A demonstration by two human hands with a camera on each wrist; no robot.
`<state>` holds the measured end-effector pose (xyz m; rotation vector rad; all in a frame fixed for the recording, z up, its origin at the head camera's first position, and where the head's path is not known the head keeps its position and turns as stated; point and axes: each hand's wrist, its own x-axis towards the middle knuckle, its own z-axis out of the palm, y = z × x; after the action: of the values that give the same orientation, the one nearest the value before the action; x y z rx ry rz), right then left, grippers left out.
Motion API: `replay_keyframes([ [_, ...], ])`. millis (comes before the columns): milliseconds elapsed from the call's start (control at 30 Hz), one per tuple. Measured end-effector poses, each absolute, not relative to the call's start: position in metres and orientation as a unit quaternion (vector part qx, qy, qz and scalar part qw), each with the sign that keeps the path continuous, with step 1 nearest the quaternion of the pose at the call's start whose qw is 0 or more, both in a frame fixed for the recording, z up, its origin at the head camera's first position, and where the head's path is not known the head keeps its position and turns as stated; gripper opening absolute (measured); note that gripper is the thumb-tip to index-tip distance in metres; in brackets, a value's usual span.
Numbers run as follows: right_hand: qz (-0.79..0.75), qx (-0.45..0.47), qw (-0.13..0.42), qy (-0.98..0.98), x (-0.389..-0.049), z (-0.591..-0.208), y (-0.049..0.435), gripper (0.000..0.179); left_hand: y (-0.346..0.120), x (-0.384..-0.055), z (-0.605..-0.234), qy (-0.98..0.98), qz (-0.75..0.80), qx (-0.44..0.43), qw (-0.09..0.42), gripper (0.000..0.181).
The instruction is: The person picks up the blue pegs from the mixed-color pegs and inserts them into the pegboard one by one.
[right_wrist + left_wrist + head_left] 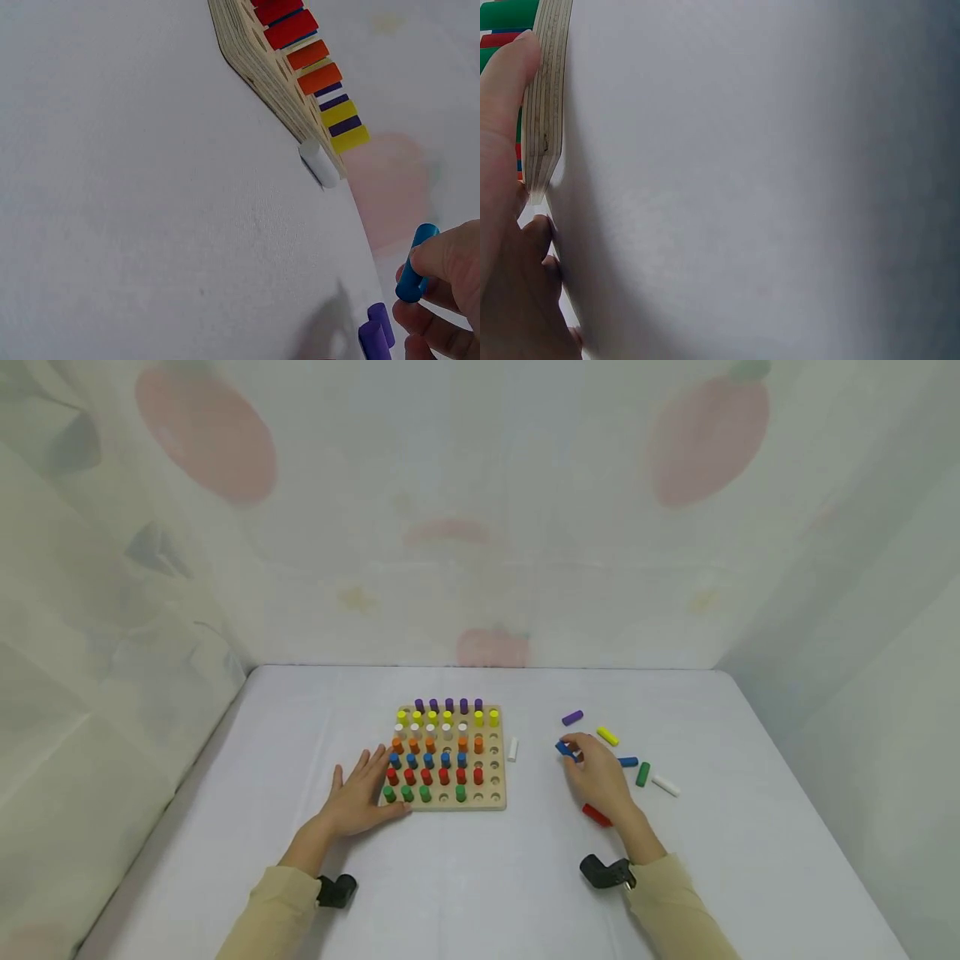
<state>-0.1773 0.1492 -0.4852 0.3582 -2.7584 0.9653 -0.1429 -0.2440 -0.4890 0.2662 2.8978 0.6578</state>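
A wooden pegboard (491,806) bears rows of purple, yellow, white, orange, blue, red and green pegs, with some bare holes toward its right side. My left hand (357,799) rests at the board's left edge, fingers spread and thumb against the front left corner. In the left wrist view the thumb (506,82) touches the plywood side. Right of the board, my right hand (600,777) pinches a blue peg (417,262) between thumb and fingers, raised above the table in the right wrist view. A white peg (513,749) lies beside the board's right edge.
Loose pegs lie around my right hand: purple (572,717), yellow (607,736), blue (628,762), green (642,774), white (665,786) and red (597,815). A white cloth (480,893) covers the table, and patterned curtains stand behind and at both sides.
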Motion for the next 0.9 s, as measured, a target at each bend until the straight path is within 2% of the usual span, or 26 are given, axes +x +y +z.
replay_keyframes([
  [400,0.333,0.119,0.089,-0.931,-0.186,-0.480,0.129,0.035,-0.246,-0.144,-0.491,0.969,0.215,0.086,0.083,0.105],
  [633,0.344,0.142,0.101,-0.923,-0.190,-0.475,0.118,0.033,-0.247,-0.145,-0.493,0.969,0.213,0.087,0.085,0.106],
  [900,0.356,0.142,0.083,-0.920,-0.194,-0.476,0.107,0.030,-0.247,-0.145,-0.492,0.968,0.218,0.090,0.084,0.105],
])
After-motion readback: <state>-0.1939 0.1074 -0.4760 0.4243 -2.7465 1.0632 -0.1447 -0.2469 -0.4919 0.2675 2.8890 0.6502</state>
